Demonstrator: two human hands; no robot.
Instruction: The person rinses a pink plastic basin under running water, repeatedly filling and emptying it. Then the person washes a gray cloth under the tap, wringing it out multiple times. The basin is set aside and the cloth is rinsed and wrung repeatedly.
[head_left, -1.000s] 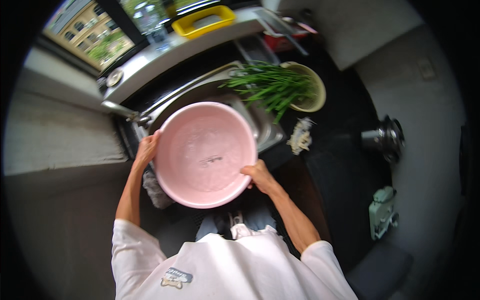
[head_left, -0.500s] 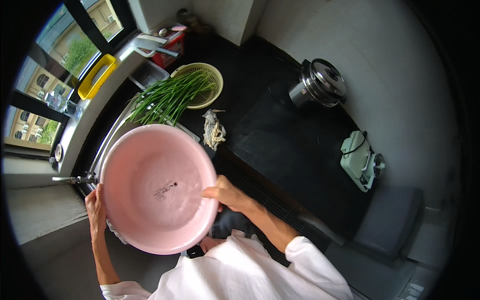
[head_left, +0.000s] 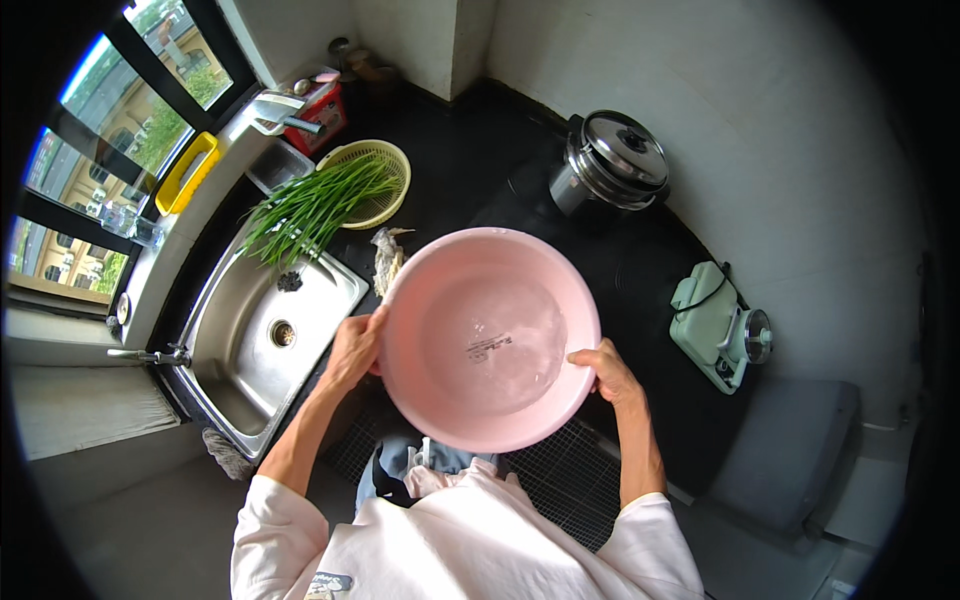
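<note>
Both hands (head_left: pixel 352 352) grip the pink basin (head_left: pixel 489 338) between them.

Pale pink top (short sleeves)

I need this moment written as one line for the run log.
left hand: holds basin rim | right hand: holds opposite rim | pink basin: above black counter, right of sink

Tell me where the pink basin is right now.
In the head view, the pink basin sits mid-frame, held at its rim by the left hand and right hand, over the dark counter just right of the steel sink.
</note>
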